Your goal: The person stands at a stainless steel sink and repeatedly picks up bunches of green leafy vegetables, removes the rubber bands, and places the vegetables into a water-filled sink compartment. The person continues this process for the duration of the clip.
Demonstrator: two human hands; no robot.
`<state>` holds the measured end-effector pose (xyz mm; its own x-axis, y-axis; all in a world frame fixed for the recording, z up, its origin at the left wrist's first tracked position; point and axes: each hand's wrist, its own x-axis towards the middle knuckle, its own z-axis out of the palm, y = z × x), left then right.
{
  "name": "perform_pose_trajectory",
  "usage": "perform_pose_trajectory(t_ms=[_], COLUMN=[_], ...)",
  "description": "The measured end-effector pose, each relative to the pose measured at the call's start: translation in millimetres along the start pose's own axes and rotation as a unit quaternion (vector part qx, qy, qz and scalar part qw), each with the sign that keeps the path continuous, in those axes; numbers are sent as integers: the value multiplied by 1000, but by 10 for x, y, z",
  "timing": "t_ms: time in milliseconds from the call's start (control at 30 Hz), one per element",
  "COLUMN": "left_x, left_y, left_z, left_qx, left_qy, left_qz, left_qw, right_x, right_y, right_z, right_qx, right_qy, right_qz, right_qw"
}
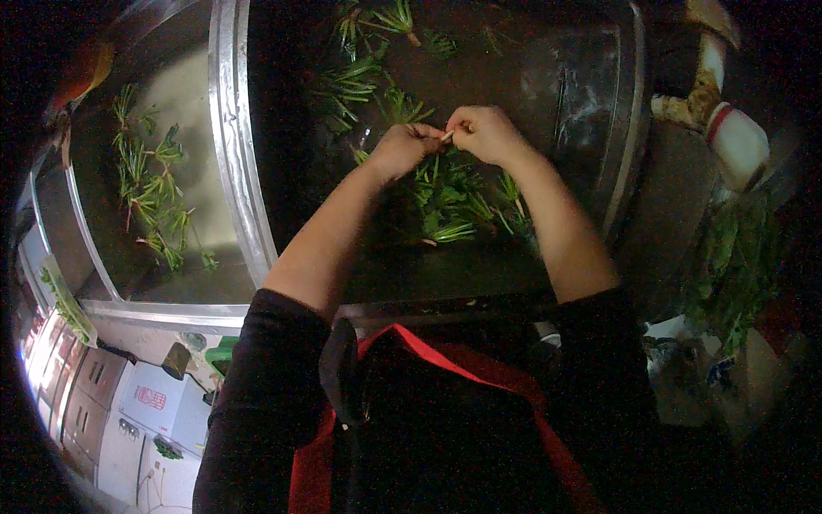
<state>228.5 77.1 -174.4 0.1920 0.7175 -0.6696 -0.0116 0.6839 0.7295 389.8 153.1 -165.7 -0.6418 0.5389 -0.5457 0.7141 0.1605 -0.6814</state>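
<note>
My left hand (399, 153) and my right hand (489, 133) meet above a dark sink basin (424, 276). A small pale root or stem end (447, 135) is pinched between the fingertips of both hands. Leafy greens (453, 199) with long stalks lie just below my hands, seemingly in water. Another bunch of stalks (340, 90) is up and to the left, and a smaller plant (395, 16) with a brownish root end lies at the top. Dim light hides the basin's depth.
A metal divider (232, 128) separates the left basin, where several plants (157, 186) lie. Stained white piping (738, 138) and a dark leafy mass (732, 270) are on the right. A white box (154, 398) with red print sits on the floor, lower left, near a green container (220, 354).
</note>
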Motion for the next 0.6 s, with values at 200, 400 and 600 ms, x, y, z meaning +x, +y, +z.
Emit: perform_pose_trajectory(t_ms=[200,400,600], left_x=[-22,-46,-97], left_y=[85,76,-5], left_z=[39,-9,-34], left_qx=[135,132,-6], left_qy=[66,-18,13], left_qz=[-57,56,4], left_qw=[987,990,1000], right_x=[-51,-83,-145], right_y=[-26,-27,-95], right_z=[103,283,315], right_qx=[282,151,250], right_qy=[-4,116,216], right_qz=[69,49,125], right_qw=[957,981,936])
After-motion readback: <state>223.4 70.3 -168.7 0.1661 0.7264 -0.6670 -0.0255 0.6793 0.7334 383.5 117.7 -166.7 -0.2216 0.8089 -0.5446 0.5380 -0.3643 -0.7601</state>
